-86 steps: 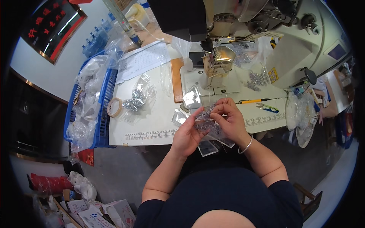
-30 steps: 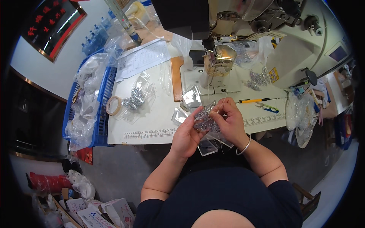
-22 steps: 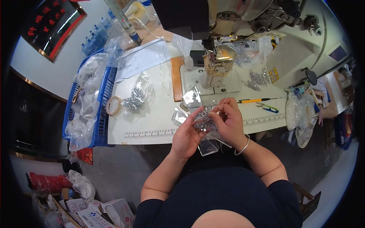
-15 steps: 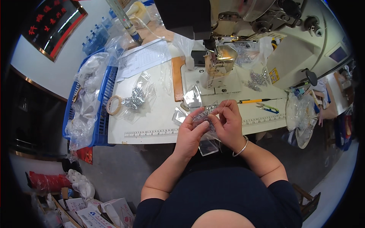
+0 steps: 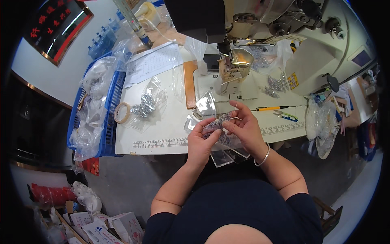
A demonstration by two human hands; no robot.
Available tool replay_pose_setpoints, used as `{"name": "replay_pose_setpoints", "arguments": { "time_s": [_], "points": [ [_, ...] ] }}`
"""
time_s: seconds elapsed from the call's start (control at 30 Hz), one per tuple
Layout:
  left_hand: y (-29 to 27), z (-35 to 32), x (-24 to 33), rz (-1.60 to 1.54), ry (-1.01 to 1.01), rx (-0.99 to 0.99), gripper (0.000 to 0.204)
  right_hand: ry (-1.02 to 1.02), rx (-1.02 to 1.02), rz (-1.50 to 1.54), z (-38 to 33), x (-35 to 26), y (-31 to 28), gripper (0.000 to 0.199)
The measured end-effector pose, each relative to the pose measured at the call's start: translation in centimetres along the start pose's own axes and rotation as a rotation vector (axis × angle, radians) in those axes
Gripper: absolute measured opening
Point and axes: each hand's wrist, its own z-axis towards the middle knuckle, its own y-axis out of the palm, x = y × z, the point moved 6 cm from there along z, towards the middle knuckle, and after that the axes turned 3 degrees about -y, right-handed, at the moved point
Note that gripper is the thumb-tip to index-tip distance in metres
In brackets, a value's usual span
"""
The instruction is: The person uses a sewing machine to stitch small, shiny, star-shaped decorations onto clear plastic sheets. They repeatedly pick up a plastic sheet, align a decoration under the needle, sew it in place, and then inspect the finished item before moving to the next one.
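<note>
My left hand (image 5: 201, 140) and my right hand (image 5: 243, 126) meet over the front edge of the white sewing table (image 5: 162, 130). Between their fingertips they pinch a small glittery silver piece (image 5: 219, 122) with thin threads hanging off it. Under my hands lie several small clear plastic bags (image 5: 225, 152), some poking over the table edge. Another clear bag (image 5: 206, 103) stands just behind my fingers. A silver bangle (image 5: 263, 154) circles my right wrist.
An industrial sewing machine (image 5: 252, 24) fills the back of the table. On the left sit a bag of silver trim (image 5: 144, 106), a tape roll (image 5: 120, 112), a paper sheet (image 5: 152, 63) and a blue crate (image 5: 101, 118) of plastic bags. A yellow cutter (image 5: 270, 108) and snips (image 5: 287, 117) lie right.
My hands stay in the same spot; the fingers have shifted slightly as they work the glittery piece, with my right hand lifted a little higher.
</note>
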Motion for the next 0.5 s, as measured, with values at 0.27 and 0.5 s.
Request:
{"name": "replay_pose_setpoints", "arguments": {
  "time_s": [0.27,0.5],
  "points": [
    [-0.7,0.3,-0.6,-0.073,-0.076,0.017,0.039,0.049,-0.002,0.092,0.7,0.8,-0.5,0.027],
    [-0.5,0.0,-0.5,-0.121,-0.083,0.000,0.038,0.157,-0.080,0.191,0.7,1.0,-0.2,0.029]
  ]
}}
